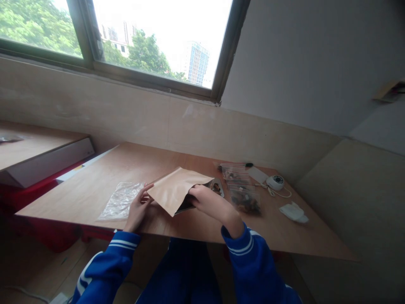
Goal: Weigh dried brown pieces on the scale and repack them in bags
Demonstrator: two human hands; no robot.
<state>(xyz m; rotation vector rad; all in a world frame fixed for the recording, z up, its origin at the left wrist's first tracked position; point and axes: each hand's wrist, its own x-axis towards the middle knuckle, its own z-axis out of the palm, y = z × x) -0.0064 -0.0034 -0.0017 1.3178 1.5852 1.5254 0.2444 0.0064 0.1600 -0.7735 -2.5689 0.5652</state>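
A kraft paper pouch (174,188) is tilted above the near part of the table, its dark-lined mouth facing right. My left hand (141,207) grips the pouch's closed end at the left, fingers bent around its edge. My right hand (205,200) reaches into the open mouth; its fingers are hidden inside, so what they hold does not show. Just left of my left hand lies a crinkled clear plastic bag (118,202). Behind my right hand, partly covered, is a small white-edged packet (217,187) with brown pieces.
Several clear zip bags (242,192) of dark pieces lie on the wooden table (278,236) to the right. Beyond them are a white dome camera (275,182) with its cable and a crumpled white tissue (294,212). A wall and window stand behind; another table (41,141) is at left.
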